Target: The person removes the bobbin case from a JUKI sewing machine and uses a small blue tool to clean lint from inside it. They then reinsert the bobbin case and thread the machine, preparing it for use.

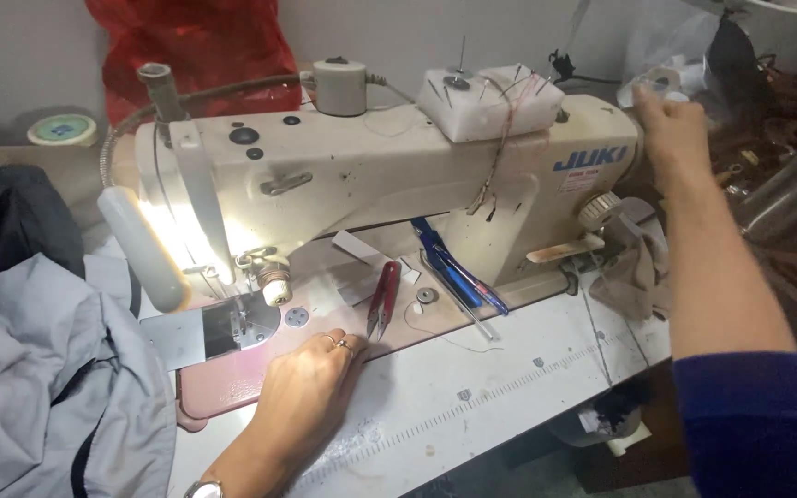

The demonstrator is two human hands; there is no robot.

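- While the lamp [145, 249] glowed over the needle area, the person's left hand [306, 387] lay flat and loosely open on the bed of the cream sewing machine [371, 175], gripping nothing; rings showed on two fingers.
- Its fingertips rested just beside the red thread snips [383, 297], which lay on the machine bed, points toward the hand.
- The right hand [671, 124] was stretched up to the far end of the machine, by the handwheel; its fingers were curled round something small and pale, though I could not tell what it was.
- Blue pens [454, 272] lay near the snips, under the machine arm.
- A white pincushion block [489, 101] stuck with needles sat on top of the machine.
- Grey fabric [39, 387] was heaped at the left of the table [509, 387].
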